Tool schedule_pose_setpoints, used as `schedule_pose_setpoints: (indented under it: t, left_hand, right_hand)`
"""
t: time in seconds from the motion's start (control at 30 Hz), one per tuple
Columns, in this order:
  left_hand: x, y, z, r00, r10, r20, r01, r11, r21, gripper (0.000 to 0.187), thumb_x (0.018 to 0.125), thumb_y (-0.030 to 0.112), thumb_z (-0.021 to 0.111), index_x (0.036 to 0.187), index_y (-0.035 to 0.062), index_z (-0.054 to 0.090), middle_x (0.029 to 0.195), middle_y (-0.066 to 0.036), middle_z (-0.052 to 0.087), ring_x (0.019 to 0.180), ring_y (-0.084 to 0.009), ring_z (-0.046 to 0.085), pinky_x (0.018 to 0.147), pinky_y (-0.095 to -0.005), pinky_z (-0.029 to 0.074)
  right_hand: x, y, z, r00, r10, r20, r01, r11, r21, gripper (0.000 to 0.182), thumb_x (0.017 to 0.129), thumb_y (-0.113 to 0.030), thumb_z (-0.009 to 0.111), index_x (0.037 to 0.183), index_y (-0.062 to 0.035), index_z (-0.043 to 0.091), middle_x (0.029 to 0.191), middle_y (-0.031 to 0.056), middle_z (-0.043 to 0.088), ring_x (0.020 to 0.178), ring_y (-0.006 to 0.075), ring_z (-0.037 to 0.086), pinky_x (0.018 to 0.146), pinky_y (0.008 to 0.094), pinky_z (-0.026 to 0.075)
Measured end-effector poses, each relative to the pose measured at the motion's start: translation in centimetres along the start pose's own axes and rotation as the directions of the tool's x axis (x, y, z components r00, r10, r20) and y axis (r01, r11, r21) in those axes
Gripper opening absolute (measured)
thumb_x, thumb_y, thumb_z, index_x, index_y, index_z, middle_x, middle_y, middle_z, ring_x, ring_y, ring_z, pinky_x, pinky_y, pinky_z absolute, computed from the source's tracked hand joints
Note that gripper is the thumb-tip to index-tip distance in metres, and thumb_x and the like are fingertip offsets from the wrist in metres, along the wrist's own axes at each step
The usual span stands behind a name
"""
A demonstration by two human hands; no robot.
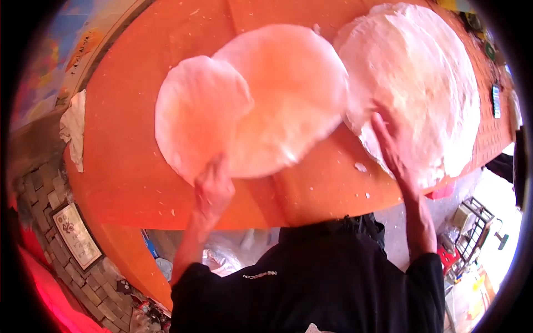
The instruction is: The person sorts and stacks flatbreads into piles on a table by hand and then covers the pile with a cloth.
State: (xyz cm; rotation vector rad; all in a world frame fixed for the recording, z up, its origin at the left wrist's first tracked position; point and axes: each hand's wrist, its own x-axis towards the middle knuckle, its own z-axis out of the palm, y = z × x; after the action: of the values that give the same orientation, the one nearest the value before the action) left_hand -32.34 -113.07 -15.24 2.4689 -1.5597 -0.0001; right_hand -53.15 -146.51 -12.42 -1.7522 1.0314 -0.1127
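Note:
Two thin, whitish, partly see-through round sheets overlap on the orange table: a smaller sheet [194, 111] at the left and a larger sheet [283, 94] beside it. My left hand [215, 186] is closed, with curled fingertips at the lower edge of the smaller sheet, seemingly pinching it. To the right lies a broad, thick pile of white layered sheets [416, 83] with uneven edges. My right hand [388, 139] reaches over the pile's left edge, its fingers apart and somewhat blurred. Nothing shows in that hand, and firm contact with the pile cannot be made out.
The orange table [122, 139] has a curved edge and scattered white scraps. A white cloth [74, 130] hangs over its left edge. A phone-like device [496, 101] lies at the far right. Below are a framed picture [76, 236] and a metal rack [472, 233].

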Motion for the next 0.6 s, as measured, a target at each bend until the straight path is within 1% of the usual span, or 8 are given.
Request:
schedule_pose_setpoints:
  t: [0.03,0.1,0.2,0.27,0.33,0.37,0.47,0.6]
  left_hand:
    - [-1.6,1.9,0.2,0.999,0.017,0.043,-0.016,0.999,-0.033,0.048,0.073,-0.005,0.055,0.121,-0.0057,0.052,0.105,-0.024,0.062,0.094,-0.0390,0.064,0.080,-0.0430,0.055]
    - [-3.6,4.4,0.9,0.999,0.047,0.021,-0.045,0.997,-0.058,0.048,0.073,-0.004,0.057,0.121,-0.0061,0.052,0.105,-0.023,0.062,0.094,-0.0391,0.064,0.080,-0.0429,0.055]
    - [-6.1,5.6,1.7,0.998,0.056,0.034,-0.053,0.994,-0.098,0.049,0.074,0.000,0.064,0.121,-0.0072,0.051,0.114,-0.024,0.059,0.101,-0.0403,0.061,0.088,-0.0443,0.052]
    - [-5.8,6.3,2.0,0.989,-0.055,0.136,0.070,0.992,-0.107,0.051,0.078,0.003,0.061,0.125,-0.0075,0.048,0.124,-0.026,0.053,0.114,-0.0418,0.054,0.097,-0.0464,0.045]
    - [-6.0,6.9,3.7,0.994,-0.051,0.100,0.054,0.998,-0.036,0.052,0.080,0.005,0.058,0.129,-0.0070,0.045,0.128,-0.027,0.050,0.117,-0.0426,0.051,0.100,-0.0476,0.042]
    - [-6.6,6.9,4.3,0.992,-0.104,0.075,0.098,0.992,0.077,0.053,0.083,0.007,0.056,0.133,-0.0065,0.042,0.131,-0.028,0.047,0.120,-0.0434,0.047,0.103,-0.0488,0.039]
    - [-6.3,5.9,5.1,1.000,0.027,-0.004,-0.027,0.999,0.039,0.057,0.084,0.010,0.054,0.136,-0.0062,0.038,0.133,-0.029,0.045,0.121,-0.0457,0.046,0.103,-0.0501,0.039]
    - [-5.1,6.0,5.0,0.982,-0.158,-0.104,0.163,0.986,0.035,0.053,0.081,0.003,0.049,0.133,-0.0058,0.042,0.128,-0.028,0.050,0.115,-0.0435,0.051,0.096,-0.0481,0.044]
  right_hand:
    - [-0.1,2.5,2.0,0.983,0.088,0.161,-0.149,0.891,0.429,0.061,0.092,-0.039,0.060,0.134,0.0021,0.047,0.126,0.0185,0.058,0.111,0.0241,0.057,0.092,0.0351,0.046]
    - [-2.1,1.5,5.6,0.974,-0.179,-0.137,0.208,0.948,0.242,0.063,0.087,-0.028,0.067,0.132,0.0093,0.043,0.118,0.0185,0.061,0.105,0.0214,0.059,0.091,0.0337,0.047]
    - [-2.1,1.4,6.9,0.994,0.111,-0.012,-0.081,0.787,0.611,0.055,0.083,-0.018,0.071,0.126,0.0066,0.048,0.113,0.0163,0.062,0.103,0.0204,0.060,0.087,0.0330,0.049]
    - [-2.6,0.8,7.2,0.993,0.111,-0.036,-0.077,0.853,0.516,0.054,0.079,-0.007,0.071,0.126,0.0037,0.046,0.105,0.0146,0.064,0.094,0.0190,0.062,0.081,0.0327,0.052]
    - [-1.7,3.1,9.3,0.921,-0.272,-0.280,0.326,0.930,0.169,0.063,0.079,-0.005,0.071,0.135,0.0001,0.042,0.098,0.0064,0.062,0.083,0.0156,0.059,0.070,0.0287,0.051]
    - [-2.6,0.9,8.7,0.959,-0.226,-0.169,0.275,0.886,0.375,0.061,0.078,0.001,0.067,0.134,-0.0023,0.044,0.095,0.0039,0.060,0.079,0.0137,0.056,0.067,0.0269,0.049]
    - [-3.3,-4.2,6.5,0.866,-0.392,-0.310,0.486,0.805,0.339,0.057,0.076,0.005,0.064,0.130,-0.0032,0.046,0.097,0.0037,0.059,0.080,0.0126,0.056,0.066,0.0260,0.047]
    - [-4.8,-6.3,-2.9,0.701,-0.423,-0.573,0.644,0.721,0.256,0.056,0.073,0.005,0.071,0.125,0.0000,0.052,0.103,0.0066,0.063,0.086,0.0143,0.063,0.071,0.0270,0.053]
